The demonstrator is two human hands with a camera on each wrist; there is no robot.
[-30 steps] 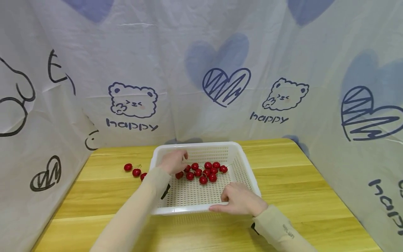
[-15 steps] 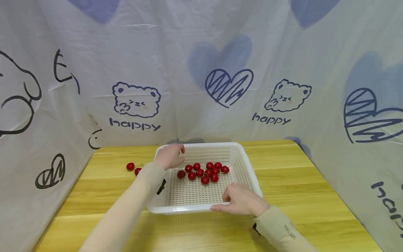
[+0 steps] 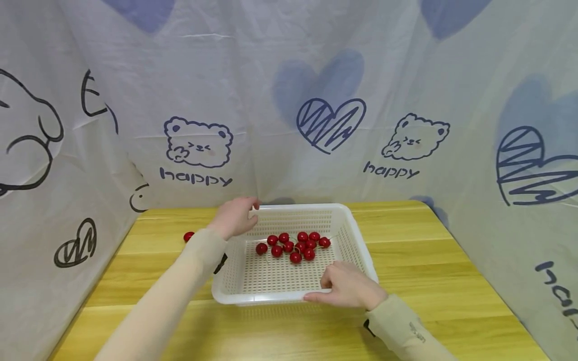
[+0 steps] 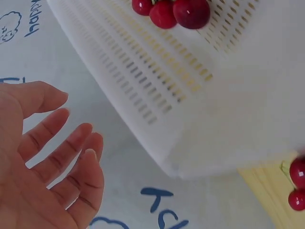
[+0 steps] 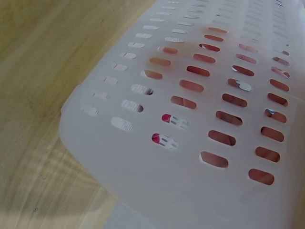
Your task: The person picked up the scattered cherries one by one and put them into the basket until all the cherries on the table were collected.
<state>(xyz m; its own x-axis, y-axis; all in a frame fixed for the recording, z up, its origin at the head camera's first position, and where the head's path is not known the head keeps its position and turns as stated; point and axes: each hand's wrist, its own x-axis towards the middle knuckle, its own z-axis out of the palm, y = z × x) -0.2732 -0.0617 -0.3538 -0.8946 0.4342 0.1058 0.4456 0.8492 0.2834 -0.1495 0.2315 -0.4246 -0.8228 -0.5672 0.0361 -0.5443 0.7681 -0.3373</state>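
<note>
A white plastic basket (image 3: 257, 299) with slotted walls stands on the table, and several red cherries (image 3: 295, 257) lie on its floor. My left hand (image 3: 236, 216) hovers by the basket's far left corner, its fingers loosely bent and holding nothing. In the left wrist view that hand (image 4: 57, 162) is apart from the basket wall. My right hand (image 3: 349, 287) grips the near rim toward the right, thumb outside and fingers inside. Through the slots of the basket wall (image 5: 157, 181) in the right wrist view, parts of those fingers show.
Left of the basket a loose cherry (image 3: 188, 236) lies on the wooden table (image 3: 420, 271), partly behind the left sleeve. Loose cherries (image 4: 298, 199) also show beyond the basket in the left wrist view. A printed curtain (image 3: 271, 150) closes off the back and both sides.
My left hand has moved from over the cherries up and left toward the basket's far left corner. The right hand keeps its grip on the rim. The view has shifted slightly.
</note>
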